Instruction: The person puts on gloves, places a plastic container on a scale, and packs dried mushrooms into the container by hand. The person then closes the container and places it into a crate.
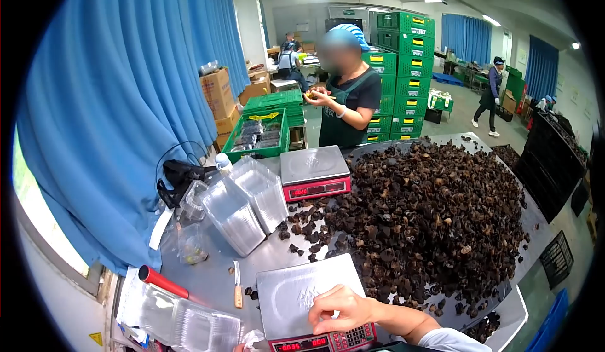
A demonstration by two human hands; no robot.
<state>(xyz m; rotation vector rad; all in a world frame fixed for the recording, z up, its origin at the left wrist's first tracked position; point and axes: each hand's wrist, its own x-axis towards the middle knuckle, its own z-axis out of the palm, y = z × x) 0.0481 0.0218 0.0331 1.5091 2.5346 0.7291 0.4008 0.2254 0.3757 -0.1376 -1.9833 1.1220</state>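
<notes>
My right hand [340,308] is over the front edge of the near scale [293,289], palm down, with its fingers curled in. Whatever may be inside those fingers is hidden. The scale's steel plate carries nothing but a glare, and its red display reads -0.035 beside the keypad [354,338]. At the bottom edge only a sliver of my left hand [239,347] shows, next to a crumpled white piece [253,339]; its fingers are out of sight. Left of the scale lies a knife [237,286] with a wooden handle. A large heap of dried black fungus [428,226] spreads to the right.
Stacked clear plastic trays [233,216] and more clear trays [176,320] are on the left, near a red cylinder [162,281]. A second scale [315,172] stands farther back. Across the table a person [346,93] stands by green crates [413,68].
</notes>
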